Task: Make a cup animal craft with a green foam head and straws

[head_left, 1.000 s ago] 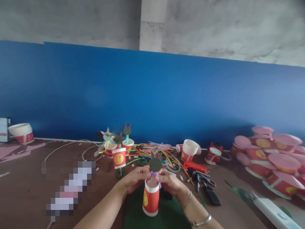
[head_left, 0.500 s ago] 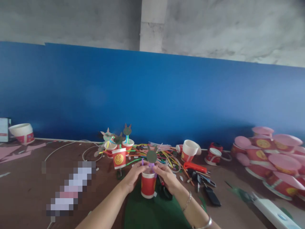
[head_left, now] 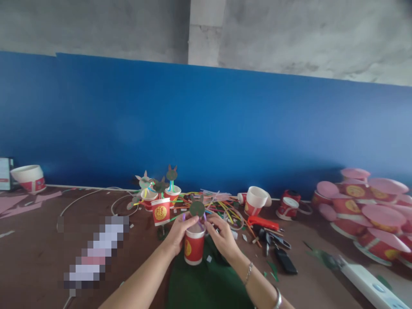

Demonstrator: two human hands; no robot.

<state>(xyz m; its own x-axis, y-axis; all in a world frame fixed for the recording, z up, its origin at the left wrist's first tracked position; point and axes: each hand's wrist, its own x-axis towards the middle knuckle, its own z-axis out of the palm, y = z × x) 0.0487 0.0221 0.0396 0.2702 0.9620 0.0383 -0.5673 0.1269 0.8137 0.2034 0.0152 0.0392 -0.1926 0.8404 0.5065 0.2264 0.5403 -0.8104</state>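
Note:
A red-and-white paper cup (head_left: 194, 251) stands upright in front of me, with a dark green paper animal head (head_left: 197, 208) with ears rising above its rim. Purple pipe cleaners or straws (head_left: 205, 218) stick up on both sides of the head. My left hand (head_left: 178, 231) is closed at the cup's left rim, its thumb across the top edge. On the other side, the fingertips of my right hand (head_left: 222, 236) pinch the purple strip beside the head. Part of the cup's left side is behind my left hand.
Behind lie many coloured strips (head_left: 225, 206), several cups with animal heads (head_left: 161, 212) and a white cup stack (head_left: 256, 199). Rightward are an orange-red tool (head_left: 264, 223), a black key fob (head_left: 285, 261), a glue gun (head_left: 367, 283) and pink-topped cups (head_left: 383, 214). Green sheet (head_left: 206, 287) lies below.
The cup and the paper head have shifted slightly left and turned, so the gold emblem now shows at its left. My right hand has moved off the cup's rim, its fingers higher.

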